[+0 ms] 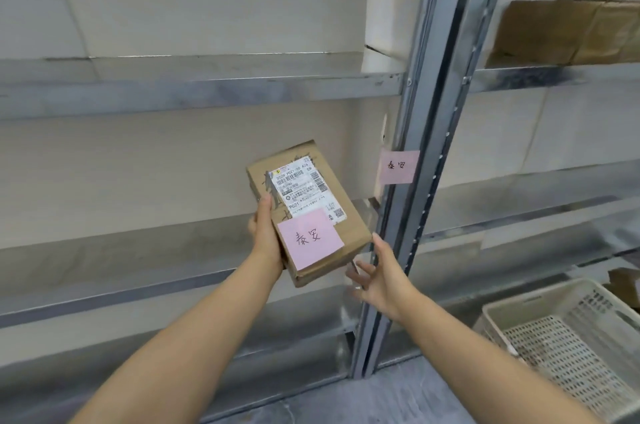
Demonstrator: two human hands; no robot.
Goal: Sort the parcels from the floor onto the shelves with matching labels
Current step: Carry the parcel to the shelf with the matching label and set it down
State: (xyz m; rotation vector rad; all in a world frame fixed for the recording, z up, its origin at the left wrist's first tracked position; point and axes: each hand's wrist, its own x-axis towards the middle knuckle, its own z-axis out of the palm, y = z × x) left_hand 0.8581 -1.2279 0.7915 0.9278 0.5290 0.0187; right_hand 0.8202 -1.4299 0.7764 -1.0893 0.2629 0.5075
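Leftmost, the bare metal shelf (138, 250) ran across the view at about the height of the person's hands, with another empty level above it. Next came the left hand (265, 228), its grip closed on the parcel (308, 212): thumb along the near left edge, fingers hidden underneath. The parcel was a small brown carton held in the air just in front of the shelf opening, not yet resting on anything. Its long axis ran from the near right corner up and away to the left, tilted toward the camera so the shipping label and the pink note (310, 238) on its near end faced up. Just right of it, the right hand (379, 276) was spread open, fingers apart, near the carton's lower right corner but seemingly not touching it. Further right, on the upright post (412, 215), a pink shelf label (398, 166) carried handwriting whose first character looked the same as the note's; the second was too blurred to confirm. Judging from this, the shelf lay straight ahead of the left hand, which was the nearer one. A perforated basket (568, 347) sat at far right.
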